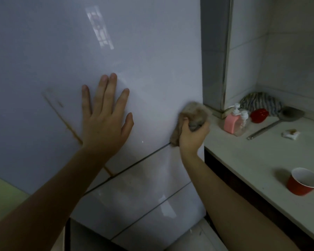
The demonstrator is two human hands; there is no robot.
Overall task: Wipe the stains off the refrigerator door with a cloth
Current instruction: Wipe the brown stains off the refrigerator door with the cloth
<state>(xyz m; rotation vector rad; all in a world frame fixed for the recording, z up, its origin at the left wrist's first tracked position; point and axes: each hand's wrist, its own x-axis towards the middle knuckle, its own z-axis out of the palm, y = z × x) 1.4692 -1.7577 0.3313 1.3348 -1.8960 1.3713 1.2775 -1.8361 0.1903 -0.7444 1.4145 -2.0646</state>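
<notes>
The white glossy refrigerator door [149, 60] fills most of the head view. My left hand [105, 116] lies flat on it with fingers spread, holding nothing. A brownish stain line [69, 127] runs diagonally down the door just left of that hand, with a faint rectangular mark above it. My right hand [193, 134] is closed on a bunched beige-brown cloth [194, 111], pressed against the door's right edge just above the seam between the upper and lower doors.
A pale counter [252, 156] adjoins the fridge on the right. On it stand a pink pump bottle [231, 122], a clear pump bottle [243, 124], a red cup [303, 181], a metal spatula [279, 120], a red dish [259, 115] and a striped rag [261, 103].
</notes>
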